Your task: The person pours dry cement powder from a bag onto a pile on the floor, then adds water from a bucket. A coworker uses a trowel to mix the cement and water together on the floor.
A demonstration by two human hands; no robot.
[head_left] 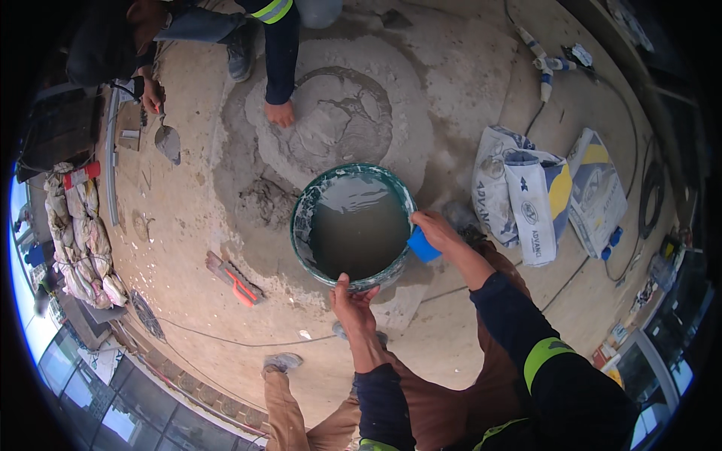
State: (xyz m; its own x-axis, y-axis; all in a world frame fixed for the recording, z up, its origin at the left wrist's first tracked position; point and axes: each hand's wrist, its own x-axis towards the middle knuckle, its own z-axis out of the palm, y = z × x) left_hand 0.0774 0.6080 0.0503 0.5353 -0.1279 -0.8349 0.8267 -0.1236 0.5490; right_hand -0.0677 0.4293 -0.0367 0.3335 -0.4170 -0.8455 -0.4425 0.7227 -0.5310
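A dark green bucket (301, 248) of murky grey water sits in front of me, its rim smeared with dried mortar. My left hand (355, 310) grips its near edge, thumb at the rim and fingers below. At the right side of the rim, my right hand (438, 231) is closed around a small bright blue object (423, 246) whose kind I cannot make out. Just beyond the bucket lies a round mound of wet grey mortar (331, 124). A co-worker's hand (280, 114) touches the mound's left part. The co-worker's other hand holds a pointed trowel (168, 141).
A red-handled trowel (237, 282) lies on the floor to the left. Printed cement bags (535, 203) stand and lie at the right, near cables and a pipe joint (547, 66). Filled sacks (86, 233) are stacked at far left. A cable (248, 344) crosses the floor near feet.
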